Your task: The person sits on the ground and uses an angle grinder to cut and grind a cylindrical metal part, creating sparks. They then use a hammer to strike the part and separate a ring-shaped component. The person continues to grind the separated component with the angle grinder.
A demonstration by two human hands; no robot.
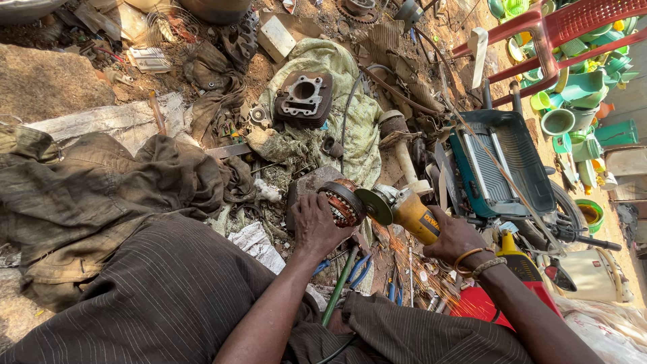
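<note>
At frame centre, the left hand (315, 226) grips a round copper-wound motor stator (342, 202) while the right hand (453, 237) clasps a yellow angle grinder (404, 209), sparks flying, cutting apparently mid-way.

near left: draped cloth (101, 189) blocked passage.
far: engine cylinder (303, 98) and scrap crowded the ground.
right: ridged tray (502, 162) and red chair (552, 40) barred the way.

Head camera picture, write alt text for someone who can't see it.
A person's right hand holds a yellow angle grinder whose disc throws sparks against a round copper-wound metal part steadied by the left hand. Rags, scrap and an engine cylinder litter the ground.
</note>
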